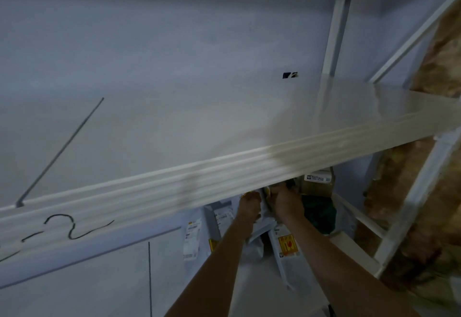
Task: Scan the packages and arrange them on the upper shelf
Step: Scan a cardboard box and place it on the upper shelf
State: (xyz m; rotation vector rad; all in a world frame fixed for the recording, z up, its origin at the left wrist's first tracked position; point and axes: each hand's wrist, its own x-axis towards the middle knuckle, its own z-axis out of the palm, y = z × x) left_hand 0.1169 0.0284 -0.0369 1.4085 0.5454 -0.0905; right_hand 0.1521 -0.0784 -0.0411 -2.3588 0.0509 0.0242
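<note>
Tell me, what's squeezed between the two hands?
In the head view, a white package sits between the left hand and right hand, below the upper shelf.

Two bare hands, left hand (249,207) and right hand (287,203), at five o'clock. About four white labelled plastic mailer packages (192,239) there; one brown cardboard box (316,187); two white metal shelves (174,142).

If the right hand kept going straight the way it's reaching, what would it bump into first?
Probably the brown cardboard box with the white label, just beyond the right hand on the lower shelf. The hand already seems closed on a package, and the upper shelf's front edge hides the fingertips, so depth is unclear.
</note>
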